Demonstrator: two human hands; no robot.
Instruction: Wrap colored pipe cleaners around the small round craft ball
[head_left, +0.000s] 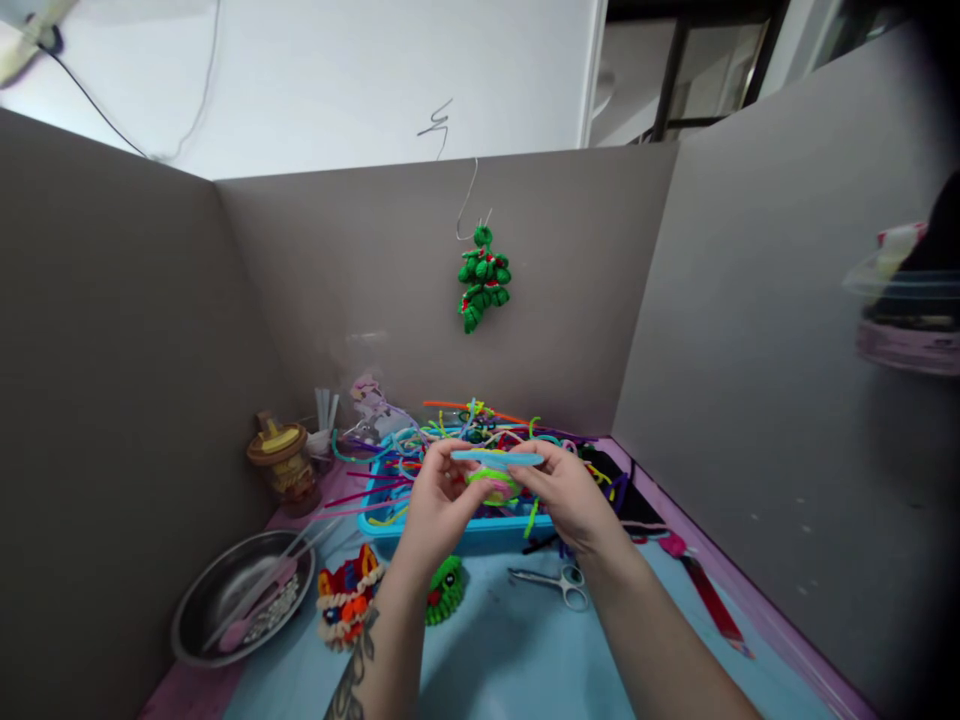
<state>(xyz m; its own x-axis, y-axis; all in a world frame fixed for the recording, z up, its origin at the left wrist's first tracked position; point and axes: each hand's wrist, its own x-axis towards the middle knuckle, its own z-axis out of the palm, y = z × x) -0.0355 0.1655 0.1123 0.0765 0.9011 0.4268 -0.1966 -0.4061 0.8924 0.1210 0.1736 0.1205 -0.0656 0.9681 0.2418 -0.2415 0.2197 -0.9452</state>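
Observation:
Both hands are raised in front of a blue basket [465, 541] full of coloured pipe cleaners. Between them is a small round piece [495, 487] in yellow-green and pink, with a light blue strip [497, 458] across its top. My left hand [444, 500] pinches the left side of the piece, its thumb in front. My right hand [564, 492] grips the right end of the strip and the piece's right edge. The fingertips partly hide the piece, so its exact shape is unclear.
A metal bowl [184, 628] with beads and pink-tipped tools lies left. Orange-red [349, 606] and green [446, 592] fuzzy pieces and scissors [556, 582] lie nearer. A lidded cup [283, 462] stands back left. A green ornament [484, 280] hangs behind; a red tool [712, 602] lies right.

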